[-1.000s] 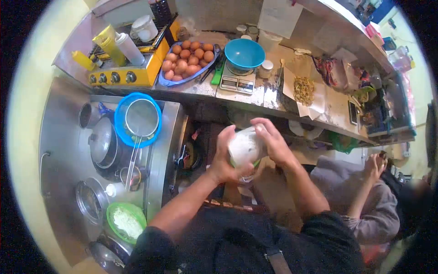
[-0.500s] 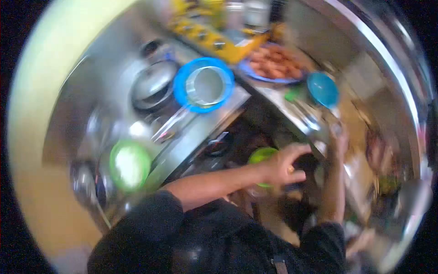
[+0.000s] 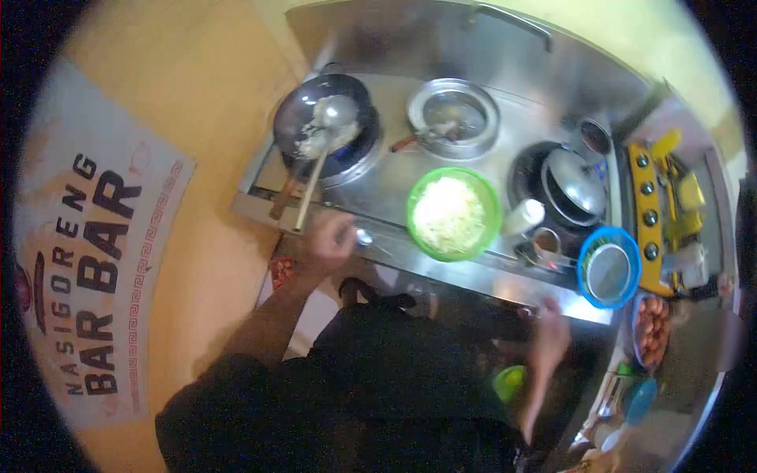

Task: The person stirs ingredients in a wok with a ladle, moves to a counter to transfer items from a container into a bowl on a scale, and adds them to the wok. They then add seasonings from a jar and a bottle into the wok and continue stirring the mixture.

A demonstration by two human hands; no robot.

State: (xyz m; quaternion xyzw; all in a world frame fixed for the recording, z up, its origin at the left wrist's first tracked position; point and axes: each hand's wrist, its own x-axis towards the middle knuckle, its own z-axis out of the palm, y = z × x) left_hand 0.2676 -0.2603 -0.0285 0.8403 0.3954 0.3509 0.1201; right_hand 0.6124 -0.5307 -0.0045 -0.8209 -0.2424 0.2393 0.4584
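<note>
Once distant, left hand [image 3: 331, 236] by wok [image 3: 325, 124].

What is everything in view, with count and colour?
Wok: one, dark, counter's left
Ladle: one, silver, in wok
Round pan: one, silver, behind bowl
Bowl: one, green, counter's middle
Shreds: uncounted, whitish, in bowl
Bottle: one, white, right of bowl
Lid: one, silver, right of bottle
Basin: one, blue, counter's right
Strainer: one, silver, in basin
Eggs: many, brown, far right
Stove: one, yellow, right
Banner: one, grey, left
Left hand: one, near ladle handle
Right hand: one, near basin
</note>
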